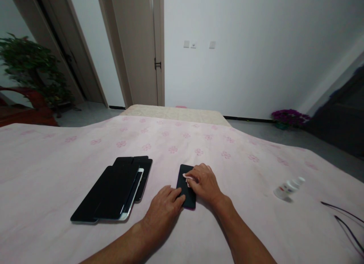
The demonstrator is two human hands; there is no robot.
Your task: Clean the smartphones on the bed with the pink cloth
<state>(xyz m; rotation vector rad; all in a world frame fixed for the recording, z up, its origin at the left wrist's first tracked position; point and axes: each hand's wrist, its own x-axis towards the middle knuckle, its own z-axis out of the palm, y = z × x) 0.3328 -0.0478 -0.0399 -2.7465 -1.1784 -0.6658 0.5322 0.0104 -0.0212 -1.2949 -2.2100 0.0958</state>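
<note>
On the pink flowered cloth (159, 163) lies a dark smartphone (189, 203), screen or back side unclear. My left hand (164, 205) grips its lower left edge, the fingertips resting on the surface. Pinched between the fingers of my right hand (205, 183) is a small white wiping cloth (186, 176), pressed against the phone's upper part. Most of that wiping cloth is hidden under the fingers. To the left, several dark-screened tablets and phones (113, 192) lie overlapping in a pile; one has a white edge.
A small white bottle (287, 189) with a reddish label stands at the right, looking tilted in this view. Black cables (348, 224) cross the right edge. Beyond the bed-like surface are a door (136, 47), a green plant (31, 66) and purple flowers (290, 117).
</note>
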